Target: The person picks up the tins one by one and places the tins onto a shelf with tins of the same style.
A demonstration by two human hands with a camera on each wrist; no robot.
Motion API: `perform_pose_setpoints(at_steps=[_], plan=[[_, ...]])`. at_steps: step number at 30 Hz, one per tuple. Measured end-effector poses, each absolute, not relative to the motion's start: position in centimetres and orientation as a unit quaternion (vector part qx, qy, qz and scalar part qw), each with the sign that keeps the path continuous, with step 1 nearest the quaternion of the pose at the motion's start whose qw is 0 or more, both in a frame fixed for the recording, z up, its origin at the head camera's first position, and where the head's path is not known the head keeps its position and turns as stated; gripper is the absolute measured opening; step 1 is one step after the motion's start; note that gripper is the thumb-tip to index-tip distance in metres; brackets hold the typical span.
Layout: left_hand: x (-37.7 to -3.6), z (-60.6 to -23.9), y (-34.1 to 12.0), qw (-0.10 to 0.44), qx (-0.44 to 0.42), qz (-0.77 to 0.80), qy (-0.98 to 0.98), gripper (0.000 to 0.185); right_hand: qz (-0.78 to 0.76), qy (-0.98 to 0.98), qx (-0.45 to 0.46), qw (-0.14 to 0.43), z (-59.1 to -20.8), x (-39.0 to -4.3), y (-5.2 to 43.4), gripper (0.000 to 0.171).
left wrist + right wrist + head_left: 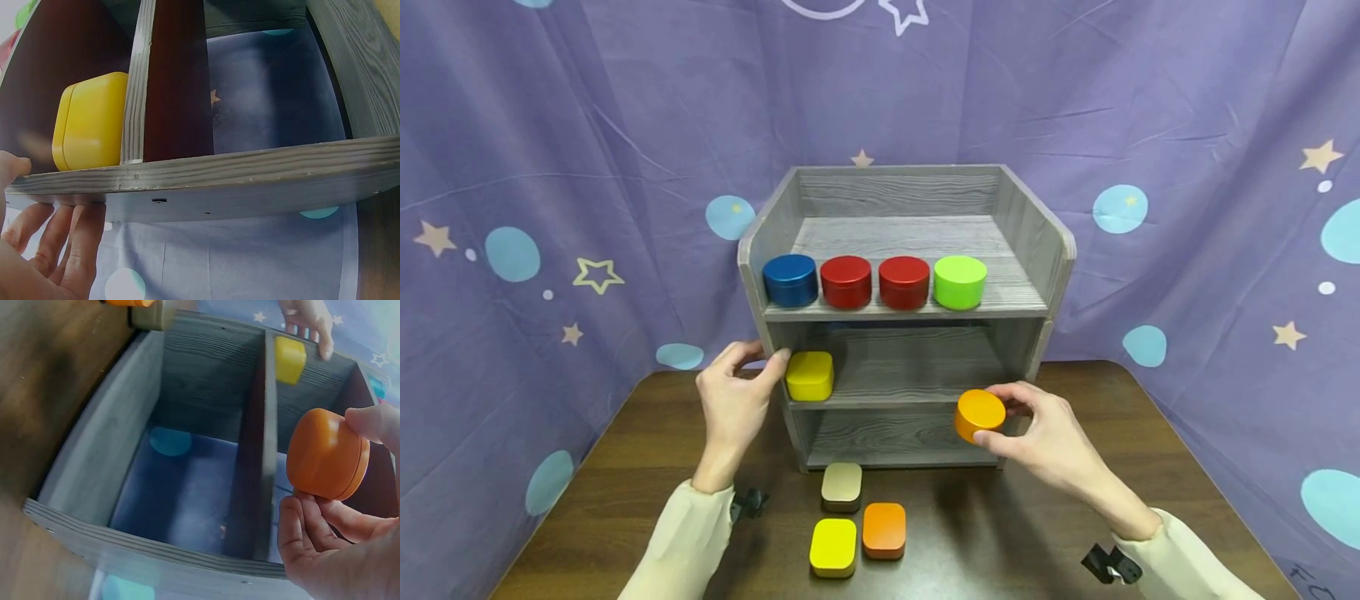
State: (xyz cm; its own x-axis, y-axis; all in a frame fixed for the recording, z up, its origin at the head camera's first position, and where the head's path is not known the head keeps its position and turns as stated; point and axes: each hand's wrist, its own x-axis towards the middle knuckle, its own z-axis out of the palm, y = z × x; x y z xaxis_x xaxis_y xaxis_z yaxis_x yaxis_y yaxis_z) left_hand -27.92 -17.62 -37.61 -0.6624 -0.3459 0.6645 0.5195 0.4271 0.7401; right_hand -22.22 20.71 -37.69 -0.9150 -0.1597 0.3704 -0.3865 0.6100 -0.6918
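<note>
My right hand [1043, 429] pinches a round orange tin [980, 413] between thumb and fingers. It holds the tin in front of the right part of the grey wooden shelf [917, 361], around the middle board's height. At the shelf's left side, my left hand [739, 398] grips the side panel [250, 178], thumb at the front edge and fingers along the outer face. Close to that thumb, a yellow square tin [809, 376] sits at the left end of the middle level. In the right wrist view the orange tin [325, 455] is tilted.
The top level bears a blue round tin [791, 281], two red round tins [846, 282] and a lime green one [959, 282] in a row. Before the shelf, a beige square tin [842, 487], a yellow one [832, 547] and an orange one [884, 530] lie on the brown table [617, 500].
</note>
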Motion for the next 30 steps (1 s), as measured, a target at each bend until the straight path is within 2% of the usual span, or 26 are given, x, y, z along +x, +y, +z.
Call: perform_pose_setpoints(at_steps=[16,30], plan=[[-28.0,-37.6,-17.7,0.409,-0.063,-0.534,-0.737,0.015,0.381,-0.898,0.123,0.183,-32.4,-21.9,21.7,0.051],[-27.8,-37.6,-17.6,0.411,-0.059,-0.523,-0.745,0.016,0.385,-0.896,0.111,0.191,-28.8,-21.6,22.3,0.047]])
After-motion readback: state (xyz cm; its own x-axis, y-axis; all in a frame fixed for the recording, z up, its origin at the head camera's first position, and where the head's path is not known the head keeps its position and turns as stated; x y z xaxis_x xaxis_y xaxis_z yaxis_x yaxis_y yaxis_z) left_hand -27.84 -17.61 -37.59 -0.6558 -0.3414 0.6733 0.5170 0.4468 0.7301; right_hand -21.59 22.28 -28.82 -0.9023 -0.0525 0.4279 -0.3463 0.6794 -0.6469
